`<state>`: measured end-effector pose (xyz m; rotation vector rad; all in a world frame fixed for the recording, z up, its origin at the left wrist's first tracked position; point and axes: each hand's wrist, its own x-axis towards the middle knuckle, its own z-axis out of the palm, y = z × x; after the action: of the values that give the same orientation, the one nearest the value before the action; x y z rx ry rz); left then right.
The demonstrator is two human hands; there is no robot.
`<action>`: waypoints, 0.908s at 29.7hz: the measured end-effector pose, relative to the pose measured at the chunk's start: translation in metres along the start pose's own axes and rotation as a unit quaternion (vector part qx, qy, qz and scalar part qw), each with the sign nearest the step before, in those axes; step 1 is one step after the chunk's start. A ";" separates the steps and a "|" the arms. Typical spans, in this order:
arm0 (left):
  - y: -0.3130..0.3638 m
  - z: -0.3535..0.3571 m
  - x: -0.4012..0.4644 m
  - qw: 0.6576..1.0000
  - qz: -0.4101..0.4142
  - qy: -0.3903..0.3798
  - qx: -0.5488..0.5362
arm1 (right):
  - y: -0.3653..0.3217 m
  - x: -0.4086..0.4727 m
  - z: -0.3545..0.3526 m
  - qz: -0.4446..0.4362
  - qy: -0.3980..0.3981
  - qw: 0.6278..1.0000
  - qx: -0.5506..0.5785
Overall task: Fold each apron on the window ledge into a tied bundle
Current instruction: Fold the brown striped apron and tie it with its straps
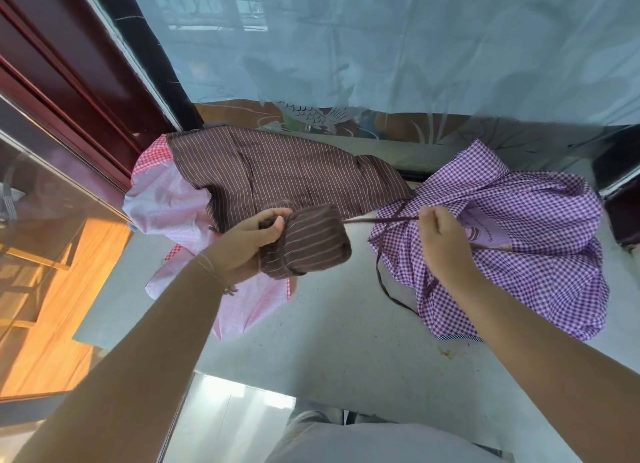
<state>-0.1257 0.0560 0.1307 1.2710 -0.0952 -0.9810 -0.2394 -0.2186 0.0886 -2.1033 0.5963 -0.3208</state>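
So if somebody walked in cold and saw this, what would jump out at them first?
Probably the brown striped bundle at centre, gripped by the left hand while the right hand pulls its dark strap taut. Next, the loose purple gingham apron heaped on the right of the ledge, and another brown striped apron lying over pink fabric behind on the left.

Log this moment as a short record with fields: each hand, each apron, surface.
left hand: grips brown striped bundle
right hand: pinches brown strap, pulled taut from the bundle
brown striped apron: unfolded, lying on pink apron
purple checked apron: crumpled, at right
window ledge: pale stone
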 end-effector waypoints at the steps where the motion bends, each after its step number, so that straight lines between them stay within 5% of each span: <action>1: 0.001 -0.008 -0.001 0.999 -0.010 -0.037 0.022 | 0.007 0.008 -0.003 0.059 0.005 0.997 0.049; 5: 0.011 -0.003 -0.007 0.971 -0.017 -0.108 0.214 | 0.013 0.018 -0.004 0.142 -0.015 0.975 0.171; 7: 0.019 0.005 -0.010 0.918 0.024 -0.114 0.378 | 0.005 0.017 -0.003 0.161 -0.028 0.969 0.185; 10: 0.027 0.017 -0.016 0.853 0.078 -0.098 0.507 | 0.004 0.019 0.001 0.112 -0.046 0.992 0.024; 13: 0.016 0.033 -0.014 0.873 0.136 0.054 0.465 | -0.012 -0.005 0.008 -0.112 0.050 0.991 -0.051; 16: -0.007 0.047 0.001 0.902 0.132 0.227 0.342 | -0.043 -0.043 0.030 -0.232 -0.012 0.970 -0.068; 19: -0.024 0.064 0.015 0.897 0.132 0.283 0.313 | -0.056 -0.059 0.054 -0.159 -0.102 0.975 -0.120; 23: -0.027 0.083 0.020 0.865 0.174 0.304 0.358 | -0.054 -0.058 0.065 -0.076 -0.069 0.992 -0.073; 27: -0.021 0.080 0.017 0.877 0.154 0.263 0.371 | -0.054 -0.059 0.061 0.058 -0.178 0.966 0.179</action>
<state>-0.1717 -0.0143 0.1342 2.1142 -0.2584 -0.2766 -0.2471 -0.1190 0.0983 -1.7125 0.4085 0.0216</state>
